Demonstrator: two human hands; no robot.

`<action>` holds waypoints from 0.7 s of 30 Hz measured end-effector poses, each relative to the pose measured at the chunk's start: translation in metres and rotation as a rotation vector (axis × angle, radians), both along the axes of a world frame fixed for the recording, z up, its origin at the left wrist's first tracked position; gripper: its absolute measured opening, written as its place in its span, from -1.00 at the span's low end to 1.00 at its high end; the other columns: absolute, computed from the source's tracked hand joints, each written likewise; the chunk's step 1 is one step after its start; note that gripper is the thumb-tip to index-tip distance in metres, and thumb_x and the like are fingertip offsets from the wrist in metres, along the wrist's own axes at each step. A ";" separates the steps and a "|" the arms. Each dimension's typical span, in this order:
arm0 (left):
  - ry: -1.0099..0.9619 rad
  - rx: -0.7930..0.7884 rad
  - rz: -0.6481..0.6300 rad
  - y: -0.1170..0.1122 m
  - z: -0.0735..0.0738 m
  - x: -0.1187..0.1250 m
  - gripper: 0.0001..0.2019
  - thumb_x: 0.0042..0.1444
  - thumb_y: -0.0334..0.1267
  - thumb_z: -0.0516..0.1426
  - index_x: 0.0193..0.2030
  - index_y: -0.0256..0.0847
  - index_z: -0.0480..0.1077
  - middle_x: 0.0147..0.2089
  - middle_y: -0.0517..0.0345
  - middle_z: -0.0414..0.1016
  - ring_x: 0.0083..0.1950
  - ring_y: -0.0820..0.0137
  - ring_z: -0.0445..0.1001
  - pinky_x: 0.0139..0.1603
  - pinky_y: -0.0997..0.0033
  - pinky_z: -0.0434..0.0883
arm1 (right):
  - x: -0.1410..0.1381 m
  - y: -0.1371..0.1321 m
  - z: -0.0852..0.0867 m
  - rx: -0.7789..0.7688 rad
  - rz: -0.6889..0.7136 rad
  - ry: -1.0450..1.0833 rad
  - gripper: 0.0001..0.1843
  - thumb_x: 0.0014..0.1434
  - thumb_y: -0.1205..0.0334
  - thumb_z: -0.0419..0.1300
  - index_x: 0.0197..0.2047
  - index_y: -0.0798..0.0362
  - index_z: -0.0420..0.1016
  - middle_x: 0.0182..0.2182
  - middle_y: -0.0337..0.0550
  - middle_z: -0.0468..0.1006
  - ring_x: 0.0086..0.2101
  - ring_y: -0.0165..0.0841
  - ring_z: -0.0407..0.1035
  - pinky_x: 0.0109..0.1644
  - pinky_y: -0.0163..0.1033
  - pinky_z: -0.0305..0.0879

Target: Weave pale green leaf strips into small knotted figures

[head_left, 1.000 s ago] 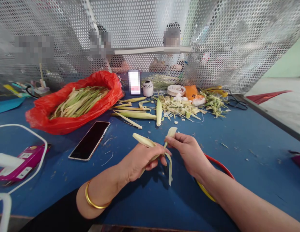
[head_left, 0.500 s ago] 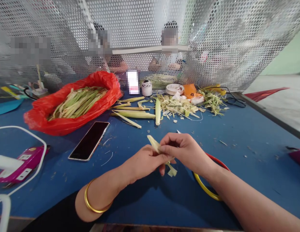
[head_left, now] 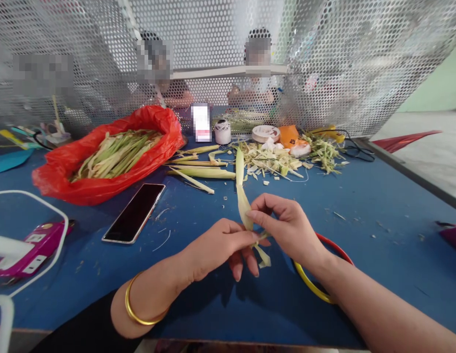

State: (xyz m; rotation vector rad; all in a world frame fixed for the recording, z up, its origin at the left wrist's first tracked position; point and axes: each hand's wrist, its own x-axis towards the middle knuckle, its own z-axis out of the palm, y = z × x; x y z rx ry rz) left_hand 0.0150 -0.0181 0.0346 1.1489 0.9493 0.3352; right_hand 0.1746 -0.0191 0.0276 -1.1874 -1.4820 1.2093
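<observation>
My left hand (head_left: 224, 245) is closed, pinching the lower part of a pale husk strip (head_left: 244, 208) between thumb and forefinger, its other fingers hanging loose below. The thumb and fingertips of my right hand (head_left: 285, 223) grip the same strip from the right side. Its broad end stands up, in line with a pale green husk piece (head_left: 240, 166) on the table behind. A short tail of husk (head_left: 264, 257) hangs under my fingers. Beneath my right wrist, a yellow curved loop (head_left: 311, 284) and a red one (head_left: 334, 244) show, resembling scissors handles; the rest is hidden.
A red plastic bag (head_left: 103, 193) of long leaves stands at left, behind a phone (head_left: 134, 213). Husk scraps (head_left: 272, 159), a thread spool (head_left: 222, 132) and a tape roll (head_left: 265, 132) lie along the mesh screen (head_left: 213, 54). A purple power strip (head_left: 37, 250) with cable sits left.
The husk strip has swung from leaning left to nearly upright. My right hand has shifted slightly right, and the lower fingers of my left hand have spread downward.
</observation>
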 end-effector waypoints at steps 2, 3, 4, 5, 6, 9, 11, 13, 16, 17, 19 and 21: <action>-0.018 0.005 0.021 0.000 0.000 0.001 -0.60 0.18 -0.09 0.03 -0.47 -0.33 0.52 -0.56 0.01 0.54 -0.71 0.54 0.28 -0.60 0.51 0.27 | 0.000 0.000 0.000 -0.042 0.043 0.058 -0.82 0.12 0.17 0.20 -0.47 0.03 0.36 -0.60 -0.36 0.30 -0.61 -0.53 0.15 -0.58 -0.39 0.16; -0.018 0.002 0.028 0.000 0.000 0.001 -0.63 0.17 -0.12 0.04 -0.47 -0.32 0.52 -0.55 0.02 0.55 -0.71 0.54 0.29 -0.59 0.52 0.28 | -0.001 0.001 0.000 -0.049 0.061 0.069 -0.82 0.12 0.18 0.19 -0.47 0.03 0.35 -0.61 -0.37 0.30 -0.62 -0.54 0.14 -0.59 -0.39 0.14; -0.017 -0.002 0.032 0.000 -0.001 0.001 -0.67 0.14 -0.15 0.07 -0.47 -0.32 0.52 -0.55 0.03 0.55 -0.70 0.54 0.30 -0.58 0.52 0.29 | -0.002 0.000 -0.001 -0.046 0.071 0.069 -0.81 0.12 0.20 0.19 -0.48 0.03 0.33 -0.62 -0.38 0.29 -0.63 -0.54 0.13 -0.60 -0.39 0.12; -0.020 -0.010 0.026 0.000 -0.002 0.001 -0.72 0.11 -0.17 0.10 -0.47 -0.31 0.51 -0.53 0.04 0.56 -0.69 0.53 0.32 -0.56 0.51 0.31 | -0.002 0.000 -0.001 -0.035 0.073 0.060 -0.81 0.12 0.21 0.18 -0.49 0.03 0.33 -0.63 -0.38 0.29 -0.64 -0.55 0.12 -0.60 -0.39 0.10; -0.023 -0.020 0.015 0.000 -0.003 0.000 -0.76 0.08 -0.19 0.13 -0.46 -0.30 0.51 -0.52 0.05 0.57 -0.68 0.53 0.34 -0.54 0.50 0.32 | -0.003 0.000 -0.002 -0.022 0.070 0.049 -0.81 0.13 0.22 0.18 -0.50 0.03 0.32 -0.63 -0.39 0.28 -0.64 -0.55 0.12 -0.60 -0.39 0.08; -0.032 -0.040 -0.020 0.001 -0.004 -0.002 -0.79 0.05 -0.19 0.17 -0.42 -0.29 0.53 -0.46 0.05 0.58 -0.64 0.51 0.37 -0.50 0.47 0.36 | -0.004 -0.002 -0.005 0.009 0.063 0.025 -0.81 0.15 0.24 0.16 -0.48 0.03 0.32 -0.63 -0.39 0.29 -0.63 -0.54 0.12 -0.59 -0.38 0.08; -0.024 -0.042 -0.044 0.001 -0.004 -0.002 -0.78 0.04 -0.17 0.18 -0.41 -0.29 0.54 -0.42 0.04 0.59 -0.64 0.52 0.37 -0.50 0.47 0.36 | -0.004 -0.004 -0.005 0.040 0.048 -0.007 -0.82 0.17 0.25 0.14 -0.48 0.03 0.33 -0.62 -0.39 0.30 -0.61 -0.53 0.14 -0.58 -0.38 0.09; -0.007 -0.042 -0.063 0.000 -0.003 -0.002 -0.77 0.04 -0.15 0.18 -0.43 -0.30 0.53 -0.42 0.05 0.58 -0.65 0.54 0.35 -0.51 0.48 0.35 | -0.006 -0.005 -0.005 0.080 0.021 -0.055 -0.82 0.16 0.27 0.14 -0.48 0.03 0.33 -0.62 -0.37 0.31 -0.59 -0.52 0.15 -0.56 -0.38 0.10; -0.004 -0.061 -0.078 -0.002 -0.004 0.000 -0.77 0.04 -0.15 0.16 -0.45 -0.28 0.51 -0.44 0.08 0.57 -0.67 0.54 0.34 -0.53 0.47 0.34 | -0.009 -0.006 -0.006 0.122 -0.024 -0.111 -0.82 0.16 0.28 0.14 -0.49 0.03 0.34 -0.61 -0.36 0.32 -0.57 -0.50 0.17 -0.53 -0.37 0.10; -0.009 -0.069 -0.080 -0.002 -0.005 0.001 -0.77 0.05 -0.16 0.15 -0.46 -0.28 0.51 -0.45 0.08 0.57 -0.67 0.53 0.34 -0.53 0.47 0.33 | -0.010 -0.006 -0.006 0.125 -0.030 -0.116 -0.81 0.16 0.28 0.13 -0.49 0.03 0.33 -0.61 -0.36 0.32 -0.56 -0.50 0.17 -0.52 -0.36 0.11; -0.010 -0.054 -0.059 -0.003 -0.008 0.003 -0.75 0.05 -0.15 0.16 -0.51 -0.28 0.49 -0.50 0.11 0.54 -0.66 0.53 0.33 -0.53 0.48 0.31 | -0.011 -0.004 -0.008 0.124 -0.037 -0.127 -0.80 0.17 0.27 0.13 -0.50 0.03 0.33 -0.61 -0.35 0.33 -0.56 -0.48 0.19 -0.51 -0.36 0.12; -0.003 -0.012 0.013 -0.003 -0.010 0.003 -0.71 0.02 -0.13 0.21 -0.59 -0.29 0.46 -0.57 0.16 0.47 -0.64 0.53 0.32 -0.50 0.48 0.31 | -0.010 -0.001 -0.010 0.155 -0.064 -0.158 -0.81 0.19 0.26 0.12 -0.48 0.02 0.36 -0.57 -0.32 0.38 -0.52 -0.45 0.25 -0.46 -0.34 0.18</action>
